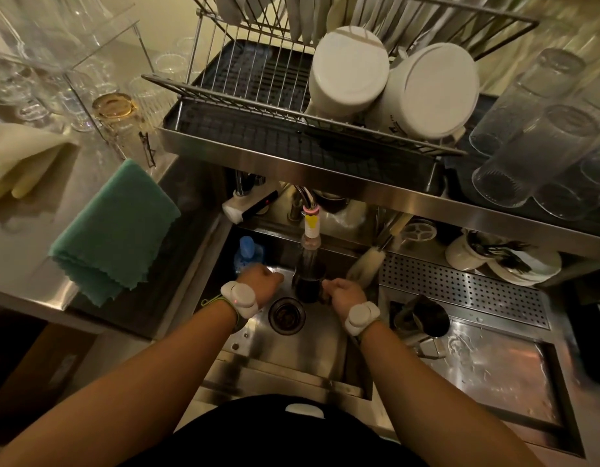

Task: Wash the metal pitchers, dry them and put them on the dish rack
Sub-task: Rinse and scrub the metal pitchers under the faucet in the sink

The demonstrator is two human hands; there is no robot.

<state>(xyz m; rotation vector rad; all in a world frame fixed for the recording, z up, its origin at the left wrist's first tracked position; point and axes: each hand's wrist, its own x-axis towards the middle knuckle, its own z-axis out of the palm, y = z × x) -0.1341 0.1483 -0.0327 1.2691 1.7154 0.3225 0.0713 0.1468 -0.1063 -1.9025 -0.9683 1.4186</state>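
arms outstretched | right hand grips pitcher | left hand curled, contents unclear

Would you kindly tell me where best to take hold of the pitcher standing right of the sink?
The pitcher stands open end up, and its handle seems to point toward the person. Curl fingers round that handle, coming from the near side; the smooth, round metal body offers a poorer hold.

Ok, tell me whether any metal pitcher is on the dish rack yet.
No: the dish rack holds white mugs, while one pitcher sits under the tap in the right hand and a second pitcher lies beside the sink.
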